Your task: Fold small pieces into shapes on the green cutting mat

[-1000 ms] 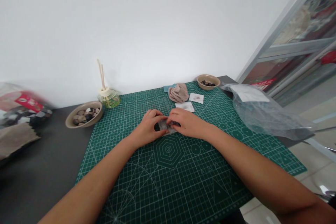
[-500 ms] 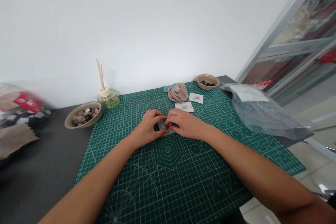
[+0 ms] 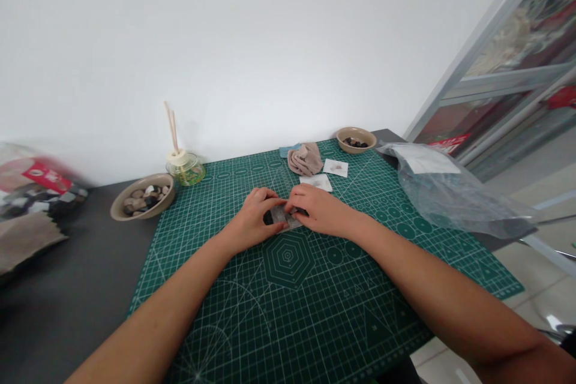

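A small flat greyish piece (image 3: 279, 215) with a pale front edge lies on the green cutting mat (image 3: 234, 294), between my two hands. My left hand (image 3: 249, 219) grips its left end, the thumb along the near edge and the fingers along the far edge. A dark patch shows inside that grip. The fingertips of my right hand (image 3: 320, 210) are pressed together on the right part of the piece. Whether they pinch something small there is hidden. Just beyond my right hand lies a white card (image 3: 320, 181), partly covered by it.
A beige cloth (image 3: 305, 159) and a second white card (image 3: 336, 168) lie farther back. Bowls of stones stand at left (image 3: 117, 207) and back right (image 3: 356, 134). A reed diffuser (image 3: 185, 169) is near the wall. A clear plastic bag (image 3: 445, 198) covers the right edge.
My right hand has shifted very slightly to the right, and a bit more of the grey piece shows between the hands. My left hand stays in place.
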`<state>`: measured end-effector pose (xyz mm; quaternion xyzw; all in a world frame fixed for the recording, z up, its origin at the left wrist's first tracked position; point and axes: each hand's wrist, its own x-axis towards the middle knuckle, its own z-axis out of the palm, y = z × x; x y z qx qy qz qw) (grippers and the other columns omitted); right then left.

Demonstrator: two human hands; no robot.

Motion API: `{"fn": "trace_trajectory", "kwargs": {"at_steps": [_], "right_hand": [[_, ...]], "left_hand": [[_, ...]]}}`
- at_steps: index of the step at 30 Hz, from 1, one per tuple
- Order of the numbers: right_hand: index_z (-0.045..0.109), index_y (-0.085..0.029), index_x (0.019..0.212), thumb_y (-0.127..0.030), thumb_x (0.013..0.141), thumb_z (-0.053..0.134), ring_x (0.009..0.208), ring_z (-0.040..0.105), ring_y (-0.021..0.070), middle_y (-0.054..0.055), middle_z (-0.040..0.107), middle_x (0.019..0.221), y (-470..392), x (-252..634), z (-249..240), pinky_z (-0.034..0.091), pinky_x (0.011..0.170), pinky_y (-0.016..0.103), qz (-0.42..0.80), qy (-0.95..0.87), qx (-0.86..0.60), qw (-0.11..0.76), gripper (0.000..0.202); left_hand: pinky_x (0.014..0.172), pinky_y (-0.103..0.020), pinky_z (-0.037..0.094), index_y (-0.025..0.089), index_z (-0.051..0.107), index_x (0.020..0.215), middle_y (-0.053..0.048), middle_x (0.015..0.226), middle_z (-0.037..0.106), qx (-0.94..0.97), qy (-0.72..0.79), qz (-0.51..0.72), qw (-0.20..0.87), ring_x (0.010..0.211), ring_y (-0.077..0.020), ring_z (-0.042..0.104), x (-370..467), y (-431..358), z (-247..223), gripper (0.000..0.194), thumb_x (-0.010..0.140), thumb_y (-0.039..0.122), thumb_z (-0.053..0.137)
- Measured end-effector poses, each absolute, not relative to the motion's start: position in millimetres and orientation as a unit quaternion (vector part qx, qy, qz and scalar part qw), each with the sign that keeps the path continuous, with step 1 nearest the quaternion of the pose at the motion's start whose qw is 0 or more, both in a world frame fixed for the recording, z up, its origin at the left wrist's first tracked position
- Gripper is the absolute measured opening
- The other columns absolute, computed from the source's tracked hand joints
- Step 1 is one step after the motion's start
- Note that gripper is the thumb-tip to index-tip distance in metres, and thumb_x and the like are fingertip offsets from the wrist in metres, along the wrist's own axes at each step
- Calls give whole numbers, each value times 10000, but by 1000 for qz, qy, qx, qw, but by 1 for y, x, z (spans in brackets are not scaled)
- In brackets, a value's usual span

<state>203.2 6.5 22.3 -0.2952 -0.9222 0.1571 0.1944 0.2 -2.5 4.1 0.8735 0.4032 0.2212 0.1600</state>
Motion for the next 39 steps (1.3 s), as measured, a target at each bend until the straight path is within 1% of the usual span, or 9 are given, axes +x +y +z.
{"fn": "trace_trajectory", "kwargs": {"at_steps": [4, 9, 13, 18, 24, 29, 32, 39], "right_hand": [[647, -137, 877, -34, 784, 570, 843, 520, 181, 62, 570, 879, 6, 202, 22, 428, 767, 306, 160, -925, -282, 200, 159], [650, -107, 884, -18, 786, 566, 862, 521, 190, 81, 585, 892, 7, 200, 21, 422, 783, 314, 149, -925, -284, 205, 157], [650, -120, 883, -21, 782, 570, 853, 519, 191, 69, 587, 876, 8, 202, 22, 422, 784, 319, 144, -924, -289, 204, 163], [645, -146, 867, -29, 786, 567, 848, 519, 182, 55, 583, 874, 5, 201, 23, 423, 772, 310, 158, -926, -277, 204, 163], [650, -134, 868, -50, 781, 596, 820, 519, 183, 60, 576, 858, 5, 201, 25, 425, 755, 310, 157, -923, -292, 196, 132], [645, -146, 875, -43, 795, 565, 843, 515, 182, 62, 583, 887, 6, 201, 24, 422, 766, 316, 161, -923, -285, 202, 152], [648, -141, 882, -50, 802, 560, 857, 508, 194, 68, 590, 884, 8, 203, 23, 415, 784, 334, 140, -919, -307, 202, 150], [648, -141, 856, -59, 785, 586, 836, 513, 179, 54, 577, 860, 4, 200, 24, 425, 769, 305, 154, -922, -293, 201, 124]], "left_hand": [[931, -426, 406, 212, 619, 1055, -63, 1070, 510, 873, 405, 219, 160, 1040, -255, 456, 0, -2, 5, 326, 749, 299, 688], [925, -417, 405, 191, 629, 1042, -67, 1064, 515, 875, 402, 222, 156, 1030, -254, 462, 0, -2, 4, 315, 752, 301, 684], [926, -415, 405, 182, 619, 1071, -73, 1071, 511, 875, 400, 222, 158, 1032, -253, 461, 0, -3, 4, 342, 758, 306, 682], [929, -417, 401, 197, 626, 1031, -61, 1062, 514, 875, 401, 220, 155, 1031, -251, 457, -1, -2, 4, 301, 756, 304, 683], [927, -418, 401, 198, 622, 1064, -70, 1073, 514, 875, 399, 224, 158, 1035, -255, 458, -1, -1, 2, 334, 759, 320, 680], [919, -420, 410, 199, 632, 1034, -66, 1067, 520, 871, 403, 231, 163, 1031, -257, 459, 0, -2, 4, 318, 735, 281, 702], [924, -427, 411, 209, 621, 1065, -64, 1062, 520, 868, 406, 227, 173, 1032, -256, 460, 1, -3, 6, 348, 732, 268, 706], [923, -418, 414, 196, 630, 1029, -63, 1054, 529, 865, 410, 229, 178, 1023, -250, 466, 1, -4, 9, 317, 728, 250, 709]]}}
